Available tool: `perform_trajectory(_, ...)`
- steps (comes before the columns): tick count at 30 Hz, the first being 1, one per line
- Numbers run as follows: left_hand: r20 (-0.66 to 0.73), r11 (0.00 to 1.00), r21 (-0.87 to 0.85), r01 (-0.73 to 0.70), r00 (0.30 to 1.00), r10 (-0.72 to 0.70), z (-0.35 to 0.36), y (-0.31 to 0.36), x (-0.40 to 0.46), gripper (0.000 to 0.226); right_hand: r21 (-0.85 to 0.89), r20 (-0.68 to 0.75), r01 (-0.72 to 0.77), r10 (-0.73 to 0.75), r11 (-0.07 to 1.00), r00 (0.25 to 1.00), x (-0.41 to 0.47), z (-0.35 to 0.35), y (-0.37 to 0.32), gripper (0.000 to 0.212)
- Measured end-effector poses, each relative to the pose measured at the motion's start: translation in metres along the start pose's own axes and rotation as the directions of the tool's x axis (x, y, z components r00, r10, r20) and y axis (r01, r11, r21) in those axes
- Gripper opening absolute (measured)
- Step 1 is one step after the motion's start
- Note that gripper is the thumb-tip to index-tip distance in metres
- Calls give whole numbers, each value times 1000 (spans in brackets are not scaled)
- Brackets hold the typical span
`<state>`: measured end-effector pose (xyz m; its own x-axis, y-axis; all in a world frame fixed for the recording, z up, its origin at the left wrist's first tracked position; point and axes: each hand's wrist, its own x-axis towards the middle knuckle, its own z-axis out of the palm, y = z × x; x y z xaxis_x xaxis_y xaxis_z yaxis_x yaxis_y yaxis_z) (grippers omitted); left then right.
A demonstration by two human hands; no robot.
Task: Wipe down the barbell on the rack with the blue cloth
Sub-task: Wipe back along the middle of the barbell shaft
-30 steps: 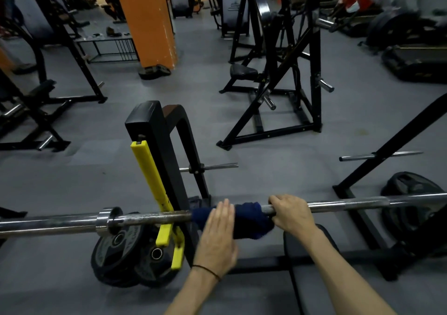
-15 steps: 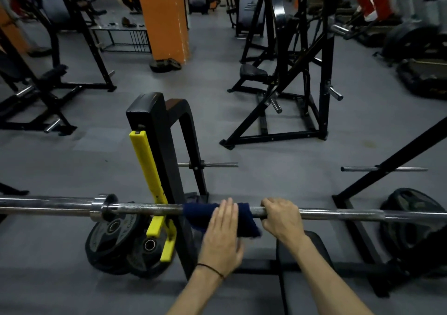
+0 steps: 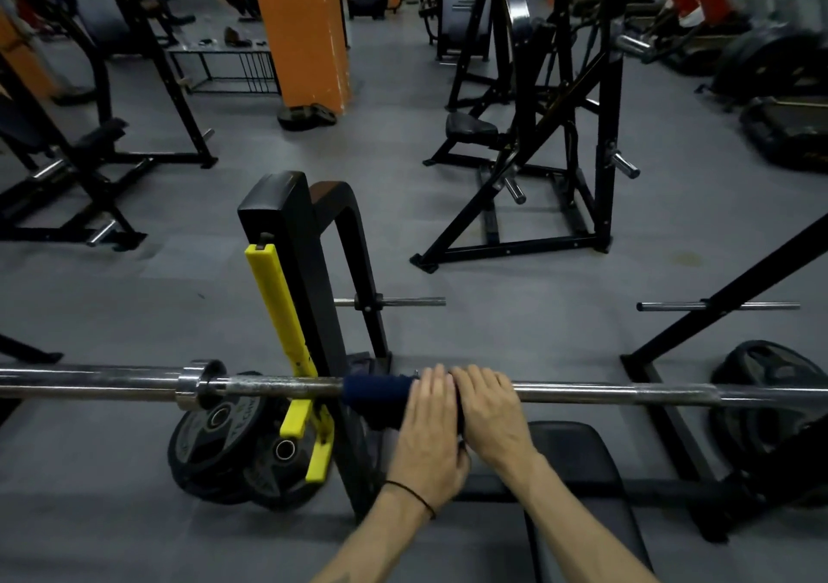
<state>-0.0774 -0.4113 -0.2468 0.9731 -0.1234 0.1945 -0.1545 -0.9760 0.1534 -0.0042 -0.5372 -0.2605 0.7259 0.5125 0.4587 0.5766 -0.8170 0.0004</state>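
Note:
A steel barbell [image 3: 605,393] lies level across the rack, running from the left edge to the right edge of the view. A dark blue cloth [image 3: 376,392] is wrapped around the bar just right of the black rack upright [image 3: 304,295]. My left hand [image 3: 428,434] lies flat over the cloth's right part, fingers together and pointing away from me. My right hand [image 3: 488,408] is curled over the bar right beside it, touching the left hand and covering the cloth's right end.
A yellow guard strip [image 3: 278,309] runs down the rack upright. Black weight plates [image 3: 233,448] lean at the rack's foot, another plate [image 3: 770,385] lies at the right. A black bench pad [image 3: 578,461] sits below my arms. Other black machines and an orange pillar [image 3: 300,31] stand behind.
My right hand has slid left along the bar until it touches the left hand. More of the cloth now shows left of my left hand.

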Motion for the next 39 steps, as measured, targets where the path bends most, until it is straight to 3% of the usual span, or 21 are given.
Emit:
perform_trajectory(4,35,990,131,-59,998,55,-7,-36,-14,97,-42,63,-29,31,999,998,11,3,5,54)
perform_trajectory(8,-5,974,187,130,991,-131,-11,-97,-32,103,-52,73,14,-10,999,997,21,-2,9,44)
perform_trajectory(11,23,958,222,182,981,-191,-22,-127,-43,103,-74,248,29,-10,997,969,31,-16,6,42)
perform_trajectory(13,6,953,197,231,972,-237,-22,-122,-38,99,-28,505,-4,18,1000,863,48,-29,8,33)
perform_trajectory(15,-15,964,122,238,971,-238,-15,-93,-23,98,89,739,-148,34,985,673,69,-36,13,23)
perform_trajectory(16,-15,979,89,185,983,-185,-11,-72,-17,98,126,811,-217,25,968,585,76,-38,15,19)
perform_trajectory(18,7,998,41,48,999,-49,-6,-37,-12,97,141,846,-265,23,954,533,81,-39,15,17)
perform_trajectory(19,9,999,35,6,1000,-7,-6,-29,-14,97,127,822,-246,37,961,568,78,-39,14,19)
perform_trajectory(23,4,996,87,-15,1000,14,-20,-85,-35,95,5,496,-40,32,999,868,42,-31,12,36)
perform_trajectory(25,-22,984,177,27,999,-23,-22,-128,-52,89,30,371,-38,25,999,928,33,-24,10,33)
perform_trajectory(27,-35,971,234,55,998,-48,-21,-149,-62,87,17,312,-63,55,998,948,32,-20,4,27)
perform_trajectory(30,4,973,138,185,982,-188,-16,-105,-45,101,-76,306,-96,115,992,945,35,-18,-5,29)
perform_trajectory(35,25,1000,22,-23,999,22,-5,-6,-5,104,-66,244,-106,119,992,962,36,-17,-4,38)
perform_trajectory(39,31,991,99,-86,996,83,-23,-64,-26,91,-34,244,-105,110,994,963,32,-14,3,42)
